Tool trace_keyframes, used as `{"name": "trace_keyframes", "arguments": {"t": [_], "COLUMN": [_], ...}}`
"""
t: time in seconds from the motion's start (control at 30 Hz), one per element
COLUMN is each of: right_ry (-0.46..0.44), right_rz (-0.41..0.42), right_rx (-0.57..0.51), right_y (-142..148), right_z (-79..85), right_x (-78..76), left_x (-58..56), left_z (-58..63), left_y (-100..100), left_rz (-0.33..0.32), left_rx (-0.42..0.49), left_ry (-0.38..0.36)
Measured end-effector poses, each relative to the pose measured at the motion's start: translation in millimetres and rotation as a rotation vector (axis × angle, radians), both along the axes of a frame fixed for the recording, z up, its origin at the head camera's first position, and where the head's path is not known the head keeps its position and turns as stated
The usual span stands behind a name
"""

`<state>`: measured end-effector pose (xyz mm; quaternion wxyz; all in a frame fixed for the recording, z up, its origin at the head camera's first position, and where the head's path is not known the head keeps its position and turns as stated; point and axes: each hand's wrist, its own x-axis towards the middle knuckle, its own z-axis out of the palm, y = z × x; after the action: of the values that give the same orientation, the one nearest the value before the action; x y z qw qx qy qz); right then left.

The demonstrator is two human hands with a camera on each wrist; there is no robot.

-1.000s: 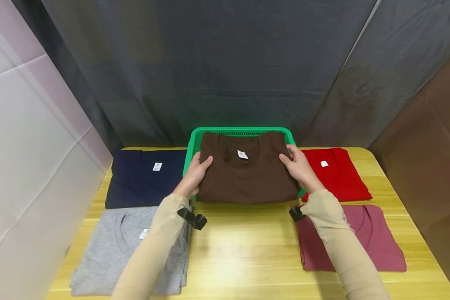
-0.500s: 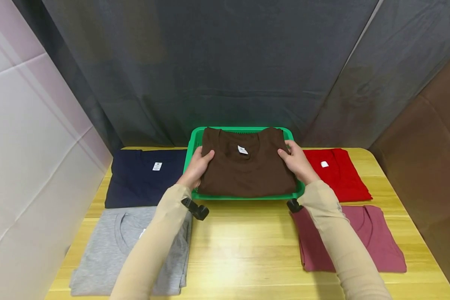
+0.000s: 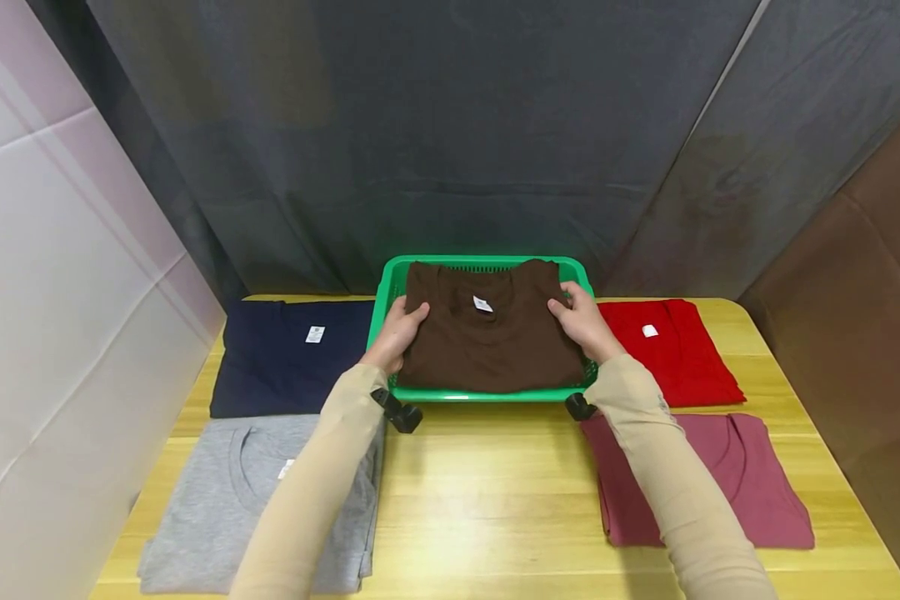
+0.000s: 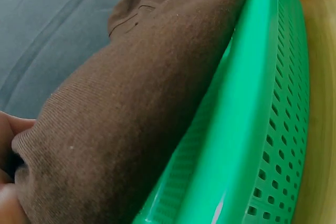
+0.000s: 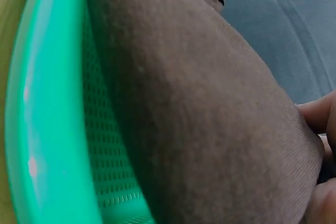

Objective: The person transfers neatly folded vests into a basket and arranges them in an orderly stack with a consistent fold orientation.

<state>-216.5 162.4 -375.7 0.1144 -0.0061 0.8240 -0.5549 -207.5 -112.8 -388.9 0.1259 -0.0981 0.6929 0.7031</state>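
Note:
A folded brown T-shirt [image 3: 491, 346] with a white neck label lies level over the green plastic basket [image 3: 487, 396], its front edge just inside the basket's near rim in the head view. My left hand [image 3: 399, 332] pinches its left side, thumb on top. On the opposite side my right hand [image 3: 587, 321] grips the shirt the same way. Both wrist views show the brown cloth [image 4: 121, 103] sagging between the hands, beside the perforated basket wall [image 5: 107, 150]. The fingers under the cloth are hidden.
Left of the basket lie a folded navy T-shirt [image 3: 270, 358] and, nearer, a grey one [image 3: 202, 500]. Right of it are a red shirt [image 3: 675, 358] and a dusty-pink one [image 3: 757, 483]. The wooden table [image 3: 487, 500] meets a dark curtain [image 3: 480, 150] behind.
Both hands have carried the brown shirt back from over the basket's near rim to within it, and it has sunk slightly lately. The right hand has shifted a little left.

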Motion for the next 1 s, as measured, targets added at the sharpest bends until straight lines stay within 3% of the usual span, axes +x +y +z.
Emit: {"name": "trace_keyframes", "arguments": {"t": [0.47,0.77,1.0], "right_ry": [-0.088,-0.074,-0.113], "right_rz": [0.013,-0.003,0.006], "right_rx": [0.073,0.124,0.134], "right_y": [-10.1,-15.3,-16.6], "right_z": [-13.9,-19.1,-26.6], "right_x": [-13.1,-13.0,-16.4], "left_x": [-5.6,-7.6,-8.9], "left_z": [-9.2,-15.0,-17.6], "left_y": [0.8,4.1,6.5], "left_rz": [-0.026,-0.016,-0.038], "left_rx": [-0.022,-0.044,-0.083], "left_ry": [-0.055,-0.118,-0.151]}}
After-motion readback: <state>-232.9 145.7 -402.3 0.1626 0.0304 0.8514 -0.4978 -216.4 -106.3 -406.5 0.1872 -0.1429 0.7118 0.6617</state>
